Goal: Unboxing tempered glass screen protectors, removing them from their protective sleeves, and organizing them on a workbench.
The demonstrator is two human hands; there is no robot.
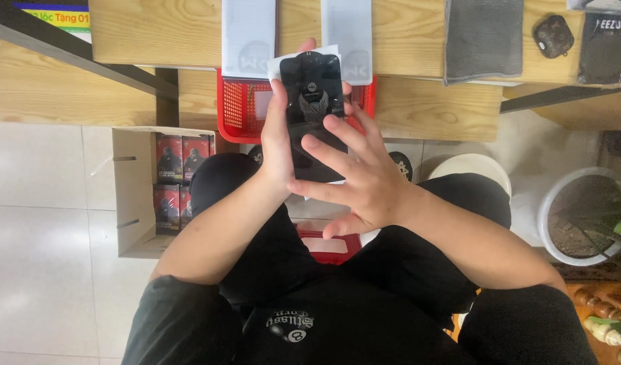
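Spanning the top of the view, the pale wooden plank bench [425,101] carries a red plastic mesh basket [239,108] at its near edge, two white rectangular sheets [248,34] lying above it and a grey folded cloth [483,37] toward the right end. On the tiled floor at left sits an open cardboard box [136,196] of dark red packets. Over the lap, the left hand [278,145] is clamped along the side of a black glossy phone-shaped panel with a white backing sheet [315,94], held upright in front of the basket. The right hand [364,179] lies spread, fingers apart, across the panel's lower half. It looks like a smoothing or peeling step; a steady grip seems needed.
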